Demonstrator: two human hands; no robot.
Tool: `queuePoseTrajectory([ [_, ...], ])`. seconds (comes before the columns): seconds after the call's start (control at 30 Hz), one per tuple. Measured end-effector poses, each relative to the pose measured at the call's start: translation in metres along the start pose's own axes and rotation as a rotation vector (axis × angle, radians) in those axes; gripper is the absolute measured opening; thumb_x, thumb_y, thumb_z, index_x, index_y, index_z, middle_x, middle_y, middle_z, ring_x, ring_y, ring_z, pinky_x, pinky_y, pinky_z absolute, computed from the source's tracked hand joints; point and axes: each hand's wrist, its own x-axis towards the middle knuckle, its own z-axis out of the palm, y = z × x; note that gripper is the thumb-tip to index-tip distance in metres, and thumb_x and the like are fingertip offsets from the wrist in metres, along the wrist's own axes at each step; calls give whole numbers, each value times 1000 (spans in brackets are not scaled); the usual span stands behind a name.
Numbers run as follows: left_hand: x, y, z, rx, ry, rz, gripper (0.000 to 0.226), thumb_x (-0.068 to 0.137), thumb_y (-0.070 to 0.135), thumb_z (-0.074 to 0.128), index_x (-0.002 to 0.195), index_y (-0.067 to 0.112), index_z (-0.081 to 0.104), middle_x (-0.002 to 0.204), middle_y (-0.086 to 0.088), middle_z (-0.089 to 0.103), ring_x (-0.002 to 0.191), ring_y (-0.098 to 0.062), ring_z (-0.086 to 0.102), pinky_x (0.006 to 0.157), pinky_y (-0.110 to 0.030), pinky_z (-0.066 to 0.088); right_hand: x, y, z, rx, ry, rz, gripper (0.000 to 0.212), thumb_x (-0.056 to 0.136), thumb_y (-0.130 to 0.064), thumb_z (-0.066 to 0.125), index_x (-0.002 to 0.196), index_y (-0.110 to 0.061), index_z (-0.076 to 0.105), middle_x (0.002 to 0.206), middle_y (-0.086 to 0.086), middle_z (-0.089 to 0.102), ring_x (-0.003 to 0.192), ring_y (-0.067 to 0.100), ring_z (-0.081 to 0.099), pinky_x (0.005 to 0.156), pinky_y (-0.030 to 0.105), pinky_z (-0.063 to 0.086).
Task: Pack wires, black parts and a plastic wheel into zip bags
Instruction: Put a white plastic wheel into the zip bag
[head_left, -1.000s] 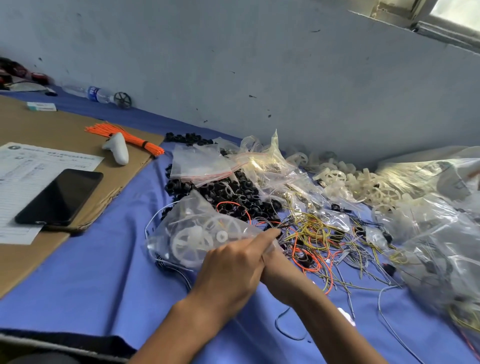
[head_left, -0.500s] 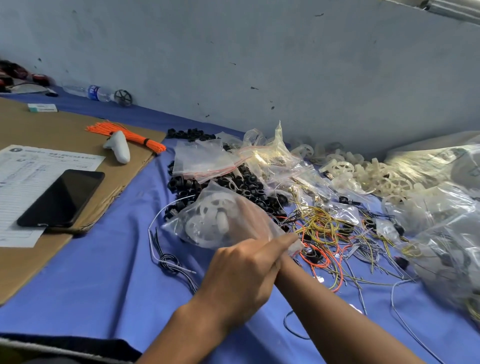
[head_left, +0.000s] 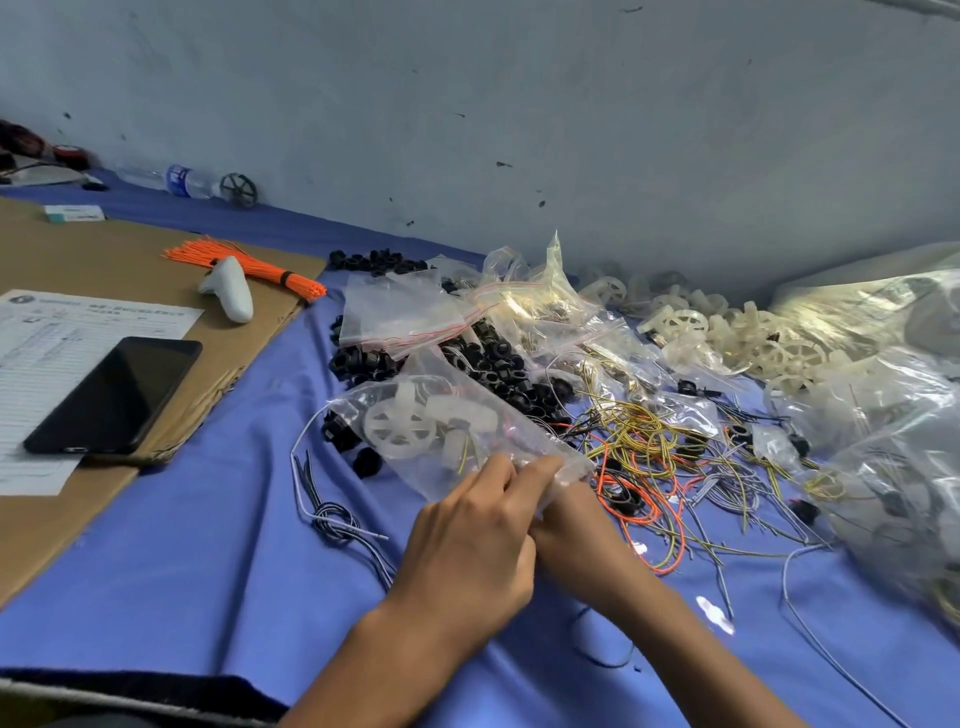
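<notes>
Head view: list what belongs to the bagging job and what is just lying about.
Job:
zip bag, pinched by the left hand
plastic wheel inside it
black parts
loose wires
empty zip bags
pile of white wheels

Lying about:
phone
printed sheet
white controller
water bottle
small box

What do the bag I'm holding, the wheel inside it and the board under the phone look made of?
Zip bag: thin clear plastic film, glossy and crinkled, contents showing through.
Wheel: whitish translucent moulded plastic, matte, with spokes.
Board: brown cardboard, matte, its edge frayed, seemingly corrugated.
</notes>
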Motion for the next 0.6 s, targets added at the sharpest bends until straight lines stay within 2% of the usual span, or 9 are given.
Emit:
queuePoseTrajectory([
  [0.07,0,1,2,-21,-31,-12,73,73,18,52,140,43,36,105,8,49,98,-20,57,67,-37,50,-12,7,2,73,67,-48,20,79,-5,53,75,-25,53,68,-17,52,66,-2,49,58,23,35],
  [0.1,0,1,3,-35,-46,-23,72,75,20,51,141,43,36,108,8,49,102,-20,56,71,-37,50,-17,7,5,35,46,-61,20,79,-4,53,82,-23,57,77,-16,56,75,-1,51,63,27,40],
  [0.17,0,2,5,-43,-52,-42,67,79,25,49,142,43,35,113,10,49,107,-18,55,78,-36,48,-28,8,12,11,58,-78,24,80,-3,55,98,-17,64,100,-4,65,94,16,57,79,35,46],
  [0.2,0,2,6,-41,-45,-44,64,81,27,49,142,44,36,116,11,51,109,-16,56,81,-36,48,-33,9,14,-3,71,-84,26,81,-3,55,102,-14,66,106,1,66,100,22,57,86,36,46],
  [0.3,1,1,4,-42,-6,-45,54,86,31,52,139,42,46,120,13,60,108,-15,60,84,-34,50,-42,11,18,-27,130,-128,20,82,0,58,99,-8,67,101,5,66,99,26,58,90,34,47],
  [0.37,2,1,1,-53,19,-47,45,86,33,55,130,39,57,112,13,67,99,-17,66,75,-35,54,-45,16,18,-20,154,-119,17,85,-2,59,100,-8,65,103,3,64,101,24,57,93,33,46],
  [0.47,3,4,2,-73,29,-55,41,82,33,57,122,35,64,102,11,71,89,-21,69,65,-37,57,-48,20,17,-52,179,-112,21,94,-15,53,112,-12,64,116,0,63,110,20,56,99,29,43],
  [0.6,2,6,6,-72,50,-22,40,82,29,65,121,33,65,103,10,71,89,-20,70,64,-36,58,-46,27,22,-121,166,-143,14,91,-15,53,101,-14,63,102,1,62,97,25,56,90,35,46],
])
